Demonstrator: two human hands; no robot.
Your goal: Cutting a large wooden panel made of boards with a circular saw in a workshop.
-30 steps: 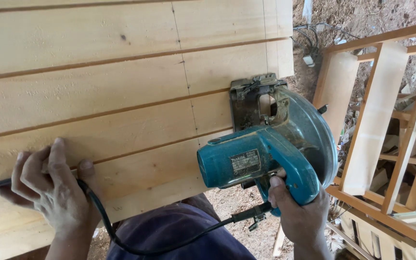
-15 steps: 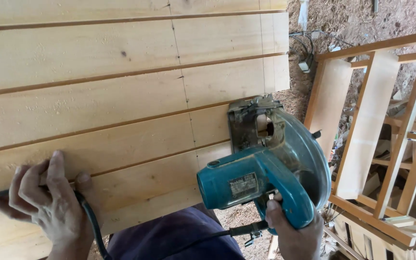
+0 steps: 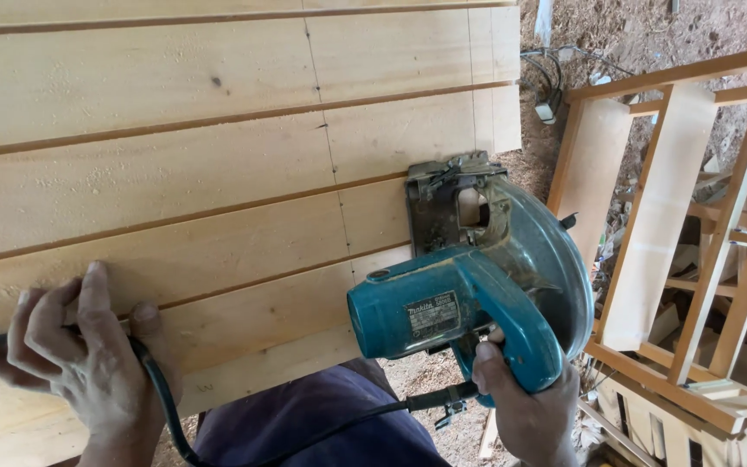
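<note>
A teal circular saw (image 3: pixel 469 294) rests on the right end of several pale wooden boards (image 3: pixel 218 173) laid side by side. My right hand (image 3: pixel 525 406) grips the saw's handle from below. Its metal base plate (image 3: pixel 443 203) lies flat on the board, near a pencil line (image 3: pixel 326 138) drawn across the boards. My left hand (image 3: pixel 79 355) presses on the nearest board at the lower left, with the saw's black power cord (image 3: pixel 162 402) held under its fingers. The cord runs under the boards to the saw's handle.
Wooden frames with slats (image 3: pixel 693 259) stand at the right. Sawdust and dirt cover the ground (image 3: pixel 633 35) beyond the boards, with a cable and plug (image 3: pixel 551 95) lying there. My dark blue trousers (image 3: pixel 322 424) show below the boards.
The saw and my right hand have slid a little lower and nearer in the view. My left hand has kept its place on the board, holding the cord.
</note>
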